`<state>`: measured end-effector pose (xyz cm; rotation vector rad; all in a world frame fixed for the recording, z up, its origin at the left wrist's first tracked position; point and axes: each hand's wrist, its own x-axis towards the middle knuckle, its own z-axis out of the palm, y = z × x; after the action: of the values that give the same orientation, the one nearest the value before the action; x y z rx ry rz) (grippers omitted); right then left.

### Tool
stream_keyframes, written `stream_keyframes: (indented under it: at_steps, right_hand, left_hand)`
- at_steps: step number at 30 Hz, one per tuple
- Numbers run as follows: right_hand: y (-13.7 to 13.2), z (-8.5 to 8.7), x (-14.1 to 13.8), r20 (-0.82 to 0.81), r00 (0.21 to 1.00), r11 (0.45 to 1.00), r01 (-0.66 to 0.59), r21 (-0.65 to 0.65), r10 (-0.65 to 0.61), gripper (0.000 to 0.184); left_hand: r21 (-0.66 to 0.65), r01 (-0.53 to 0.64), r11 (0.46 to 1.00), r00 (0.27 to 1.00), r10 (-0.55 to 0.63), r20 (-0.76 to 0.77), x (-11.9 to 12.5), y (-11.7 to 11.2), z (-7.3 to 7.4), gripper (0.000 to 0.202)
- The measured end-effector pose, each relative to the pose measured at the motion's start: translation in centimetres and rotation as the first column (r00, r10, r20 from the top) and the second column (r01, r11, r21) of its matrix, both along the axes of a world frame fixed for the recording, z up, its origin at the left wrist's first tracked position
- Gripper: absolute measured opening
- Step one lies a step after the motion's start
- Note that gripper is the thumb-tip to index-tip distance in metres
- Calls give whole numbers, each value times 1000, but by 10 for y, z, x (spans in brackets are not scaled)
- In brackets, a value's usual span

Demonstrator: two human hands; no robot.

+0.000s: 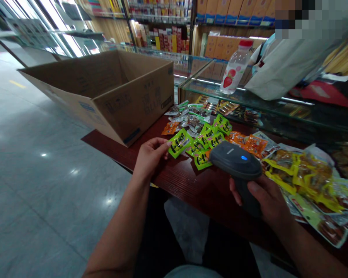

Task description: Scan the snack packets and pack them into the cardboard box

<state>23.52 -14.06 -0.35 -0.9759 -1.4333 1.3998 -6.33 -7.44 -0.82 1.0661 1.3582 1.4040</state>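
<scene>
Your left hand pinches a green packet on the table, right hand clamped on the scanner w/ blue light on, pile just beside.

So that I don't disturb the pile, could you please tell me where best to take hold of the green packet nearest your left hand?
Pinch the green packet by its free left edge, coming from the left. It lies flat on the table, its right side crowded by other green packets; the left hand grips there, while the right hand holds the scanner.
</scene>
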Motion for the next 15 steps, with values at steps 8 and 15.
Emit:
stream_keyframes:
  at_steps: [8, 15]
  right_hand:
    - [-4, 10, -1, 180, 981, 996, -81, 36, 73, 32]
    - [-11, 26, -7, 238, 966, 992, -117, 36, 105, 32]
  left_hand:
    - [-14, 22, 1000, 996, -23, -82, -10, -7, 9, 22]
    - [-30, 16, 999, 990, -20, -138, -12, -16, 17, 21]
